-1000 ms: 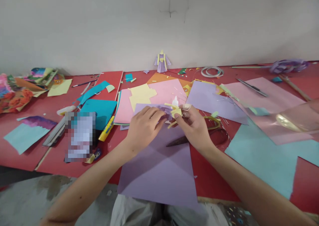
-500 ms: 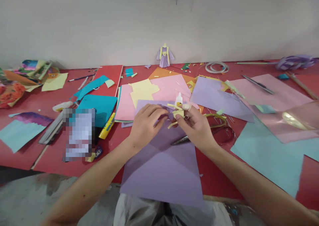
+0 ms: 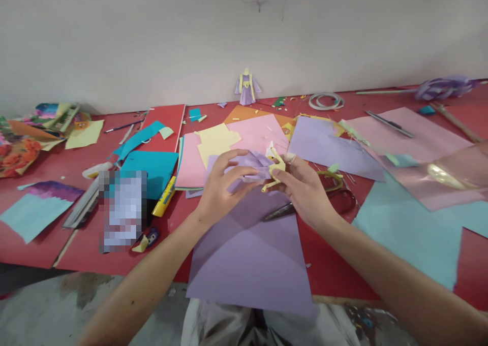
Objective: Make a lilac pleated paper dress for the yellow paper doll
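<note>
A small paper doll [image 3: 277, 171], with a yellow body and arms and a folded purple skirt [image 3: 254, 164], is held between my two hands above a large purple sheet [image 3: 251, 262]. My left hand [image 3: 223, 183] curves around the skirt, thumb below and fingers above. My right hand [image 3: 309, 189] pinches the yellow body from the right, a pale wrap on one fingertip. Scissors [image 3: 280, 212] lie under my right hand, handles to the right. Just behind the doll, a white glue bottle [image 3: 271, 149] is mostly hidden.
A finished-looking purple and yellow paper doll [image 3: 247, 87] leans on the back wall. Left are a glue stick [image 3: 164, 196], a pixelated object [image 3: 124, 209] and a cutter [image 3: 86, 201]. Pink sheets [image 3: 415, 127], a pen-like tool [image 3: 389, 123] and a coil [image 3: 326, 101] lie right and behind.
The doll has turned in my hands, and its purple skirt now shows more. My left fingers have spread wider around the skirt. The whole view has shifted slightly.
</note>
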Action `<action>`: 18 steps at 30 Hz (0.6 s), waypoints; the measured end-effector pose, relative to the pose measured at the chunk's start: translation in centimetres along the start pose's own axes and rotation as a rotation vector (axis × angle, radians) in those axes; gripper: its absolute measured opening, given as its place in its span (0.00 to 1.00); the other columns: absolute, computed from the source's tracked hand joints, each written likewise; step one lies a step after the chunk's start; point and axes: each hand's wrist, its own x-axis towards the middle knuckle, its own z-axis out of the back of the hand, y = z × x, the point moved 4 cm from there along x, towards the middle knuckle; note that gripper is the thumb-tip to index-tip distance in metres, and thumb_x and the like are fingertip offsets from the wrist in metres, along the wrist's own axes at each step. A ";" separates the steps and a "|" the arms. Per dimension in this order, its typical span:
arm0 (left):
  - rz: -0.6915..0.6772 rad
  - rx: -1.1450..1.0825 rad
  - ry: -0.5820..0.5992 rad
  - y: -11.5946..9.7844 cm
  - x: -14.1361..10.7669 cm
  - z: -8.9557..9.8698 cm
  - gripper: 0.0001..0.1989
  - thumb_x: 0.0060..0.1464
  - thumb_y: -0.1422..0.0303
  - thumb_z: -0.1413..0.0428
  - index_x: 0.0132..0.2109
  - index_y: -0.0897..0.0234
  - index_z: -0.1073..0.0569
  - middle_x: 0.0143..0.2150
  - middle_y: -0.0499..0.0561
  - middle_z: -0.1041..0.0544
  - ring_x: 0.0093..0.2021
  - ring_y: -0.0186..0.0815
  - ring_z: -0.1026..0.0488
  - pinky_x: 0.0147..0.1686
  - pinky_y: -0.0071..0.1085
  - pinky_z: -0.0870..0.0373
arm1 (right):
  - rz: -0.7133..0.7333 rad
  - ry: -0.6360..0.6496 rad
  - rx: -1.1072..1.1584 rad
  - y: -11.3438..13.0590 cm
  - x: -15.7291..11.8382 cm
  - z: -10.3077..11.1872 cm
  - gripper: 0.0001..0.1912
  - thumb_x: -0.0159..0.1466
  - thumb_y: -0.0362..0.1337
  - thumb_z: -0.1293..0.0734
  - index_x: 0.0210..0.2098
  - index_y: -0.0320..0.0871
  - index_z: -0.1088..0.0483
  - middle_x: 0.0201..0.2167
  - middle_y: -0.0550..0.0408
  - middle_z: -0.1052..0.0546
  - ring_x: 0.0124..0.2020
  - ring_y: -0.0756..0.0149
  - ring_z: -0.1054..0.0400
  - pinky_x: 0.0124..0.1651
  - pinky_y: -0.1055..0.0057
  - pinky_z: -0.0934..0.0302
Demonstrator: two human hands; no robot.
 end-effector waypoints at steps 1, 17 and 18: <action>-0.002 -0.027 0.007 0.1 0.0 0.0 0.07 0.61 0.65 0.38 0.45 0.58 0.22 0.57 0.57 0.28 0.60 0.43 0.30 0.54 0.41 0.25 | -0.022 -0.001 0.021 0.0 0.0 0.0 0.14 0.60 0.41 0.28 0.43 0.46 0.32 0.33 0.60 0.28 0.28 0.68 0.26 0.31 0.66 0.26; 0.587 -0.589 -0.051 3.0 -0.5 -0.7 0.14 0.55 0.58 0.35 0.40 0.63 0.23 0.39 0.50 0.21 0.36 0.33 0.23 0.40 0.30 0.23 | 0.102 0.221 -0.109 0.6 -0.6 -0.7 0.36 0.61 0.49 0.26 0.64 0.56 0.41 0.44 0.54 0.25 0.37 0.64 0.25 0.42 0.61 0.25; 0.594 -0.592 -0.045 3.0 -0.6 -0.7 0.14 0.55 0.58 0.36 0.40 0.64 0.23 0.39 0.50 0.21 0.37 0.33 0.23 0.40 0.30 0.23 | 0.120 0.206 -0.141 0.6 -0.6 -0.7 0.35 0.60 0.47 0.25 0.63 0.56 0.39 0.45 0.53 0.25 0.37 0.63 0.25 0.43 0.61 0.25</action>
